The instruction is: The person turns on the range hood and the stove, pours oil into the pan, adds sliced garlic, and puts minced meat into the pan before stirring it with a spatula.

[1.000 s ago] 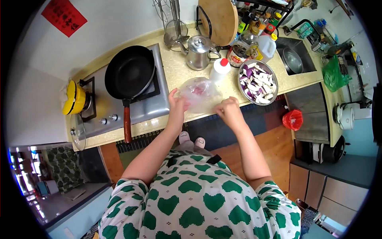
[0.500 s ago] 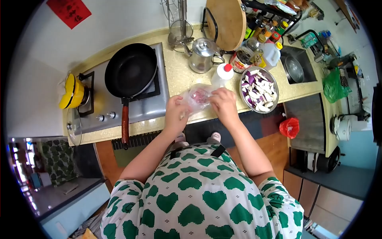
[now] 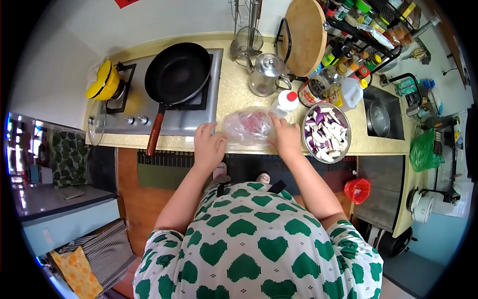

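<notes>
Bag (image 3: 241, 130): thin clear plastic, crumpled, lying on the counter between my hands, pinkish-red contents (image 3: 256, 122) showing through. Left hand (image 3: 209, 144) at its left edge, fingers loosely bent; right hand (image 3: 287, 137) at its right edge, fingertips on the film. Can't tell if either one is pinching plastic.

Just beyond my right fingers: white bottle (image 3: 285, 104), smooth, red cap. Right of that hand: round metal bowl (image 3: 318, 158), heaped with eggplant (image 3: 326, 132), cut in strips, white flesh, purple skin. Past the white bottle: shiny metal kettle (image 3: 266, 74), then a round wooden board (image 3: 304, 37) leaning upright. Farther out on my right: translucent jug (image 3: 352, 94), yellow cap, beside a jar (image 3: 313, 89).

Up-left of my left hand: black pan (image 3: 178, 74), round, dark matte inside, reddish-brown handle pointing back toward me. It sits on the steel hob (image 3: 172, 124); yellow pot (image 3: 104, 79) at the far left.

Labels: jar's has red on it, print too small to read. Red paper (image 3: 124, 2) on the wall, cut off at the top.

Counter (image 3: 231, 92) is pale speckled stone. Sink (image 3: 395, 112) far right, red-lined bin (image 3: 358, 191) below, wood-look floor (image 3: 134, 199).
</notes>
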`<action>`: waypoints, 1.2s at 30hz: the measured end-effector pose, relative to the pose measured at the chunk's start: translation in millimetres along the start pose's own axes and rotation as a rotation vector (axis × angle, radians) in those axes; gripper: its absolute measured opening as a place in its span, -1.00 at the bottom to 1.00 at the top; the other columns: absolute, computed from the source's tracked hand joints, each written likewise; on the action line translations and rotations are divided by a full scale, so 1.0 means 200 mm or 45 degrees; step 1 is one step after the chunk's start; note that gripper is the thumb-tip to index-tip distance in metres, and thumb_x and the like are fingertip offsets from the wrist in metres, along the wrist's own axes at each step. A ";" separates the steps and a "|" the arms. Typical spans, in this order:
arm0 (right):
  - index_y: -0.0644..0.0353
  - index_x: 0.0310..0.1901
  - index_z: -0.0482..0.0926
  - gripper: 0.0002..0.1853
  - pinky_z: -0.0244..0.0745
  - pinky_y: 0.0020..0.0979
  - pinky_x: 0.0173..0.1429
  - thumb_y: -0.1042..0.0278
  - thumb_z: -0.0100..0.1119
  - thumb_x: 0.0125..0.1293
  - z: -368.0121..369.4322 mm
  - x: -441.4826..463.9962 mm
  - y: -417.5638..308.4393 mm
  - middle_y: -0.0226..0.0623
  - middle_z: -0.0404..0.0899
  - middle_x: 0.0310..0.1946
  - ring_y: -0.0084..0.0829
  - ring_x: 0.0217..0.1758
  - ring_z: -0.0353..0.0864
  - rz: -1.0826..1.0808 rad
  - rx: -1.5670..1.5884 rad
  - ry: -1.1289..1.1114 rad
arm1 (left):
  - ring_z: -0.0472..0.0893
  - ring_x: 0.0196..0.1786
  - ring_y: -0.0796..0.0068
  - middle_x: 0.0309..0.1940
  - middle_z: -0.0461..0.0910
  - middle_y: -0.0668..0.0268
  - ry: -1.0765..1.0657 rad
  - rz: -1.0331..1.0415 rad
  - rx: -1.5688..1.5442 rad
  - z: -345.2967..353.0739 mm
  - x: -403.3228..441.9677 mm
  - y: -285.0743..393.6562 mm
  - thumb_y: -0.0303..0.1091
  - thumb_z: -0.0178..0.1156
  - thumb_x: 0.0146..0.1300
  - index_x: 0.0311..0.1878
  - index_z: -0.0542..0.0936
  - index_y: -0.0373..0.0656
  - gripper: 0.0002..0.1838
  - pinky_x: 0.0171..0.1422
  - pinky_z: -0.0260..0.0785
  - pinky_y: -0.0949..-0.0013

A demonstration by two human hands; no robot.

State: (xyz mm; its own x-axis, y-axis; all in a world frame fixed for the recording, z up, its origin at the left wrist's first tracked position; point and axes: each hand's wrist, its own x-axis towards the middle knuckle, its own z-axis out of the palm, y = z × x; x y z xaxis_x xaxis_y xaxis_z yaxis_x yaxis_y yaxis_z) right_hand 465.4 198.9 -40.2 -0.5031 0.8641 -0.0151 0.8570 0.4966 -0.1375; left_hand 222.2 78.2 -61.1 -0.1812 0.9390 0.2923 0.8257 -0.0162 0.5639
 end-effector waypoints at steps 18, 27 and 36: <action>0.02 -0.33 0.77 -0.93 0.37 -0.19 0.09 0.29 0.39 0.16 0.02 0.08 0.05 -0.34 0.74 -0.31 -0.18 -0.15 0.64 0.054 0.550 0.298 | 0.60 0.01 0.21 -0.36 0.66 0.27 -0.320 -0.070 0.236 0.14 0.08 -0.14 -0.33 0.48 0.03 0.25 0.56 -0.05 -0.37 0.50 0.05 -0.07; 0.21 -0.24 0.71 -0.92 0.48 -0.39 -0.09 0.44 0.34 0.27 -0.05 -0.02 0.02 -0.24 0.69 -0.29 -0.34 -0.19 0.63 0.123 1.133 0.071 | 0.35 0.36 0.01 0.08 0.49 0.15 -0.411 -0.052 -0.029 0.23 0.14 -0.13 -0.17 0.65 -0.25 0.39 0.45 0.10 0.00 0.53 -0.02 -0.08; 0.26 -0.25 0.69 -0.91 0.50 -0.41 -0.07 0.47 0.39 0.25 -0.07 -0.07 -0.06 -0.33 0.67 -0.26 -0.45 -0.18 0.63 -0.238 1.155 -0.494 | 0.32 0.28 0.03 -0.07 0.43 0.21 -0.247 0.107 -0.057 0.15 0.16 -0.03 -0.13 0.66 -0.36 -0.08 0.75 0.08 -0.39 0.48 0.01 -0.08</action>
State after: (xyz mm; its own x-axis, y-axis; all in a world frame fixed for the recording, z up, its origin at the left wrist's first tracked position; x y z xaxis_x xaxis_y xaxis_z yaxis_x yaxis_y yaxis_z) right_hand 464.0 182.5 -25.4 -0.7610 0.6119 -0.2155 0.4328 0.2314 -0.8713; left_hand 228.1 119.2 -77.9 -0.0031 0.9821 0.1882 0.8083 -0.1083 0.5787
